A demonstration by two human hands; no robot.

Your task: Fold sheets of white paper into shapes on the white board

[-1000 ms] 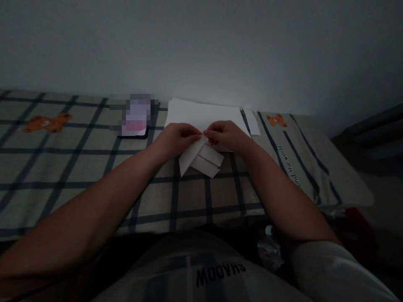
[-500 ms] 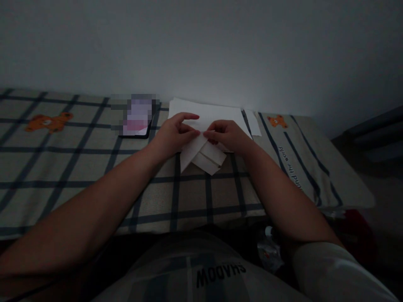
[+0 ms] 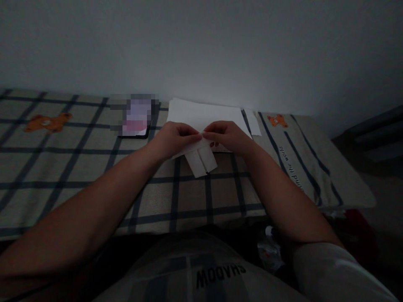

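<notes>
A folded piece of white paper (image 3: 201,160) is pinched between my two hands, its creased flap hanging toward me. My left hand (image 3: 179,137) grips it at the upper edge with thumb and fingers together. Close beside it, almost touching fingertip to fingertip, my right hand (image 3: 227,135) pinches the same edge. Part of the folded paper is hidden behind my left fingers. Behind both hands, flat white sheets (image 3: 206,112) lie on the checked tablecloth (image 3: 151,195).
A phone (image 3: 137,117) with a blurred screen lies to the left of the sheets. To their right is a narrow paper strip (image 3: 252,122). The wall (image 3: 201,50) rises behind the table. Below the table edge a clear plastic bottle (image 3: 269,249) shows.
The folded paper has turned, so its hanging flap now points more straight down toward me and sits further left. My left index finger has come down from its raised position onto the paper.
</notes>
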